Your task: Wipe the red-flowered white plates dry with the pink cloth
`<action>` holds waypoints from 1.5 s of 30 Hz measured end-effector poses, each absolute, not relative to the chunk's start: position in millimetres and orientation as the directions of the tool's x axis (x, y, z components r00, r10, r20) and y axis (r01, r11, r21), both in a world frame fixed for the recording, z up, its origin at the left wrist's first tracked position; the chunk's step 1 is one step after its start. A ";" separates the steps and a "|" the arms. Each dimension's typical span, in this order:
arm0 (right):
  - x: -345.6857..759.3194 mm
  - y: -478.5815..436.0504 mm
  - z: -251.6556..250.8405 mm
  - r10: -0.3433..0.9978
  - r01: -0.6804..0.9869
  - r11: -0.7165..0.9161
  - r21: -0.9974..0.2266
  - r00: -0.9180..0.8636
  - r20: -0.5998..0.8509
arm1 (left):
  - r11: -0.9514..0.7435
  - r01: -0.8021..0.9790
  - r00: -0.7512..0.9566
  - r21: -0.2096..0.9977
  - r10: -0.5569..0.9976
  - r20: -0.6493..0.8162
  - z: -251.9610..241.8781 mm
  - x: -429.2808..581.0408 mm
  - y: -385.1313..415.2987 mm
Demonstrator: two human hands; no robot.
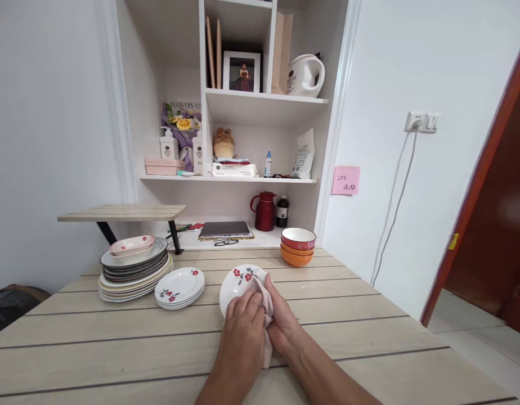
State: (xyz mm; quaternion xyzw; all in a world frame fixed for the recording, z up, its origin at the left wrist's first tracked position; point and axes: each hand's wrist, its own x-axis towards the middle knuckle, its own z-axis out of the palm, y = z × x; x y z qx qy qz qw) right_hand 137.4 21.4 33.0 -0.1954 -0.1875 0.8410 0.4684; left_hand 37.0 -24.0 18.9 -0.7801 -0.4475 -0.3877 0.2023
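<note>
A white plate with red flowers is tilted toward me above the table. My right hand grips its right rim through a pale pink cloth, thumb uppermost. Across the plate's near part lies my left hand, its fingers curled and pressed onto the cloth; its thumb is hidden. The cloth's lower end hangs down between the two hands. To the left, a small stack of matching flowered plates rests on the table.
A tall stack of mixed plates, topped by an oval dish, stands at the left beside a low wooden stand. Nested bowls sit at the back right. Behind are a laptop, glasses and a red jug.
</note>
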 end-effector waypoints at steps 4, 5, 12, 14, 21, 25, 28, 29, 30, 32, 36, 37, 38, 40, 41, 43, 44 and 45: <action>125.8 16.4 29.9 0.863 -0.700 -0.464 -0.543 -0.494 -0.100 | -0.330 0.936 0.111 0.125 0.611 0.784 22.0 26.1 -17.3; 123.4 15.8 29.7 0.864 -0.702 -0.448 -0.554 -0.498 -0.068 | -0.247 0.956 0.033 0.157 0.625 0.780 23.4 20.9 -15.8; 132.2 20.1 34.0 0.895 -0.754 -0.406 -0.516 -0.442 -0.059 | -0.233 0.963 0.055 0.136 0.663 0.747 24.8 14.4 -20.7; 136.7 20.5 35.0 0.884 -0.738 -0.440 -0.511 -0.456 -0.103 | -0.353 0.930 0.159 0.102 0.638 0.753 21.1 24.7 -23.9; 125.1 11.7 32.8 0.824 -0.648 -0.513 -0.563 -0.555 -0.111 | -0.244 0.962 0.072 0.125 0.666 0.743 21.7 22.3 -16.1; 121.3 13.2 31.3 0.836 -0.686 -0.461 -0.562 -0.548 -0.017 | 0.004 0.982 -0.143 0.188 0.664 0.734 27.7 0.1 -10.9; 127.9 17.3 32.8 0.854 -0.713 -0.447 -0.540 -0.519 -0.022 | -0.100 0.983 -0.057 0.156 0.634 0.771 26.7 -1.1 -12.6; 130.8 18.4 33.9 0.859 -0.724 -0.447 -0.526 -0.511 -0.026 | -0.158 0.976 -0.017 0.147 0.623 0.782 25.5 2.2 -14.0; 133.7 19.3 35.1 0.863 -0.734 -0.447 -0.511 -0.504 -0.031 | -0.216 0.966 0.021 0.143 0.616 0.788 24.1 6.8 -15.6; 137.8 20.0 36.9 0.874 -0.752 -0.444 -0.488 -0.483 -0.051 | -0.329 0.935 0.108 0.130 0.615 0.781 21.1 17.7 -18.9; 136.1 17.5 35.1 0.848 -0.704 -0.510 -0.494 -0.507 -0.154 | -0.462 0.884 0.270 0.073 0.631 0.727 17.8 31.4 -20.6; 133.8 16.4 33.9 0.839 -0.685 -0.525 -0.505 -0.517 -0.171 | -0.442 0.894 0.261 0.075 0.649 0.714 18.3 31.1 -19.8; 131.0 15.3 32.8 0.837 -0.674 -0.526 -0.519 -0.520 -0.172 | -0.394 0.915 0.224 0.086 0.672 0.706 19.3 29.1 -18.5; 125.4 13.1 31.2 0.852 -0.679 -0.486 -0.550 -0.507 -0.128 | -0.241 0.963 0.093 0.116 0.709 0.699 22.2 21.4 -15.4; 123.1 12.4 30.8 0.860 -0.687 -0.464 -0.560 -0.502 -0.096 | -0.151 0.980 0.017 0.131 0.713 0.701 23.8 16.6 -13.9; 120.9 12.1 30.9 0.862 -0.699 -0.443 -0.562 -0.504 -0.052 | -0.032 0.989 -0.079 0.142 0.704 0.706 26.3 7.4 -11.7; 121.1 12.6 31.1 0.860 -0.703 -0.445 -0.554 -0.508 -0.047 | -0.007 0.990 -0.097 0.143 0.698 0.710 27.1 4.2 -11.4; 122.3 13.6 31.5 0.858 -0.707 -0.453 -0.543 -0.511 -0.049 | -0.009 0.990 -0.095 0.140 0.693 0.715 27.5 2.4 -11.6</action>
